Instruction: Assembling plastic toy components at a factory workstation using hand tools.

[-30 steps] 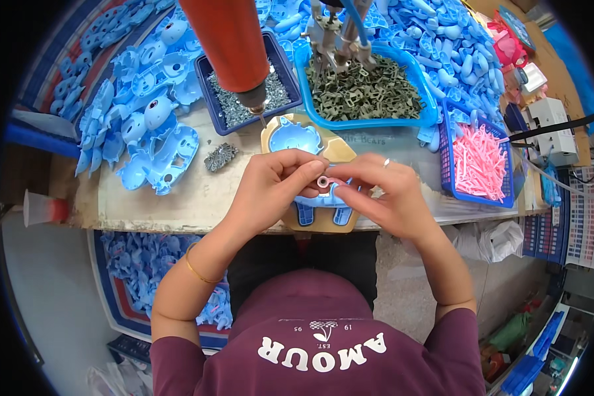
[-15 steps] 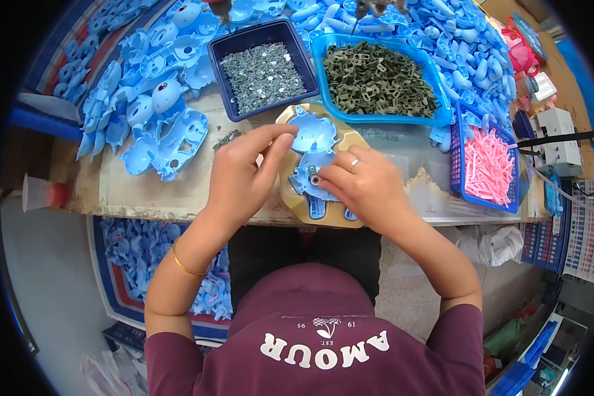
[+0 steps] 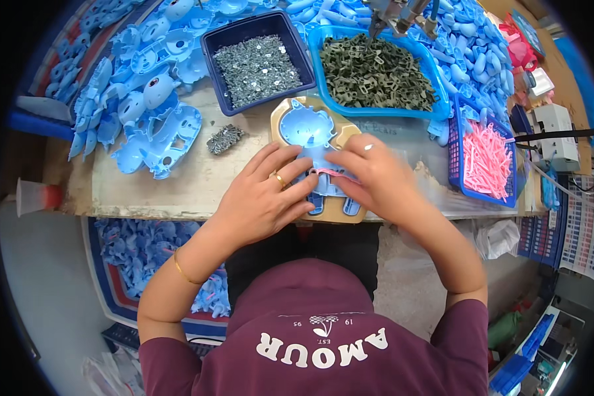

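A hollow light-blue figure-shaped shell (image 3: 308, 127) lies open side up in a tan holder (image 3: 337, 212) at the table's front edge. My left hand (image 3: 261, 191) reaches over its left side, fingers apart and fingertips touching the shell's middle. My right hand (image 3: 379, 177) is over the shell's right side, slightly blurred. Its fingers are closed on a thin pink plastic strip (image 3: 338, 174), which lies across the shell toward my left fingertips. A small dark ring-like part (image 3: 313, 171) sits at the strip's left end. My right fingertips partly hide the contact.
Behind the holder stand a navy tray (image 3: 305, 78) of screws and a blue tray (image 3: 376, 112) of dark green clips. A basket (image 3: 457, 155) of pink strips is at right. Screws (image 3: 225, 139) lie loose at left, near blue shells (image 3: 158, 142). Metal tool ends (image 3: 393, 20) hang above.
My left hand has come down onto the shell, its fingers spreading. A pink strip now shows at my right fingers. The hanging tools have shifted, and the view has moved slightly.
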A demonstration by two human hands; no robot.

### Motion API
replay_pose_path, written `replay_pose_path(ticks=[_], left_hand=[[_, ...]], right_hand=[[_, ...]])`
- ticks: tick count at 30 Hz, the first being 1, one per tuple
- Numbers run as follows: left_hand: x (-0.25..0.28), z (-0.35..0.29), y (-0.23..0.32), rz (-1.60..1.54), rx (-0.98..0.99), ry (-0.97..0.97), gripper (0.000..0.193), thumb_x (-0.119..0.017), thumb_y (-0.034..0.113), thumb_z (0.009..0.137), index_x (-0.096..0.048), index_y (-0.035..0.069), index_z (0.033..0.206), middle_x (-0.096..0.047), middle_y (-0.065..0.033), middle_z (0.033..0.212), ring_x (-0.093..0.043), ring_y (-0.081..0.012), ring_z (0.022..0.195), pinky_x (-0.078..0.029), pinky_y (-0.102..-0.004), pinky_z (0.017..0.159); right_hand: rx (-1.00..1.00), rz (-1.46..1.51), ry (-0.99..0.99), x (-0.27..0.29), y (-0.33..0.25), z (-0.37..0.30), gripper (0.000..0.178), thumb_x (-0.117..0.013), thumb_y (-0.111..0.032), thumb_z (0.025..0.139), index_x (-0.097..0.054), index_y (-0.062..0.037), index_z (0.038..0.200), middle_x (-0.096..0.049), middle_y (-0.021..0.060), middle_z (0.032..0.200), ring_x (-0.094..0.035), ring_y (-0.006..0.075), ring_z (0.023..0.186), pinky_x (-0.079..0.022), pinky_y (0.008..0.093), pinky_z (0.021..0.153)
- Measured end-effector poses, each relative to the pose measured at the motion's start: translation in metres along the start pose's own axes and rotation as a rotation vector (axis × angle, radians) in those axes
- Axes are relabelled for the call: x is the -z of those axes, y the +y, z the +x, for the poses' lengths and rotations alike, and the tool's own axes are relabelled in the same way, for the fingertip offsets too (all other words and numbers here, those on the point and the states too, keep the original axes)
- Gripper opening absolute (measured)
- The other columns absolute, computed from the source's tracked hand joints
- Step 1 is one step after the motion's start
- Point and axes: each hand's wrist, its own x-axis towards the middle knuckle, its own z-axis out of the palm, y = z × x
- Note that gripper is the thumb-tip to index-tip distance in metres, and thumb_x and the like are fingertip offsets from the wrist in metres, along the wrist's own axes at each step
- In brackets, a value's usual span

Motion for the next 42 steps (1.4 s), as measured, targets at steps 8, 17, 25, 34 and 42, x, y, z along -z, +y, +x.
replay_pose_path(ticks=[8, 17, 25, 34, 42], left_hand=[[-0.004, 0.0, 0.002, -0.009, 0.016, -0.001, 0.039, -0.076, 0.028, 0.082, -0.065, 0.009, 0.113, -0.059, -0.0087, 0.124, -0.051, -0.0313, 0.126, -0.039, -0.0499, 0.112], [-0.002, 0.002, 0.006, 0.018, 0.032, 0.002, 0.038, -0.077, 0.028, 0.081, -0.066, 0.008, 0.113, -0.06, -0.009, 0.123, -0.052, -0.0326, 0.125, -0.04, -0.0509, 0.111], [0.009, 0.013, -0.008, -0.063, 0.184, 0.278, 0.023, -0.068, 0.003, 0.084, -0.066, 0.005, 0.107, -0.067, -0.0098, 0.106, -0.062, -0.0321, 0.103, -0.052, -0.0431, 0.087], [0.035, 0.047, -0.115, 0.398, 0.314, 0.059, 0.012, -0.076, 0.022, 0.081, -0.073, 0.011, 0.082, -0.065, -0.0046, 0.09, -0.057, -0.0264, 0.096, -0.045, -0.0396, 0.081], [0.034, 0.071, -0.13, 0.424, 0.284, -0.177, 0.016, -0.077, 0.03, 0.079, -0.074, 0.014, 0.076, -0.072, -0.0038, 0.083, -0.061, -0.0246, 0.098, -0.044, -0.0404, 0.084]], right_hand=[[-0.11, -0.113, 0.006, 0.015, -0.002, -0.015, 0.01, -0.073, -0.01, 0.078, -0.064, -0.0085, 0.083, -0.057, 0.0047, 0.084, -0.061, 0.0247, 0.083, -0.051, 0.038, 0.066], [-0.112, -0.101, -0.076, 0.017, 0.01, -0.015, 0.01, -0.075, -0.014, 0.079, -0.068, -0.0073, 0.084, -0.06, 0.0065, 0.086, -0.062, 0.0282, 0.084, -0.052, 0.039, 0.068], [0.222, 0.464, 0.541, 0.044, -0.039, 0.123, 0.049, -0.08, -0.026, 0.081, -0.061, 0.0004, 0.117, -0.065, 0.0188, 0.108, -0.066, 0.0322, 0.093, -0.054, 0.0394, 0.077], [-0.154, 0.786, -0.049, 0.112, -0.076, 0.19, 0.044, -0.074, -0.02, 0.09, -0.054, 0.0006, 0.123, -0.067, 0.0099, 0.093, -0.065, 0.0141, 0.079, -0.051, 0.0286, 0.07], [-0.126, 0.723, 0.055, 0.092, -0.039, 0.163, 0.047, -0.079, -0.024, 0.088, -0.057, 0.0004, 0.123, -0.066, 0.0053, 0.095, -0.062, 0.0113, 0.081, -0.051, 0.0255, 0.075]])
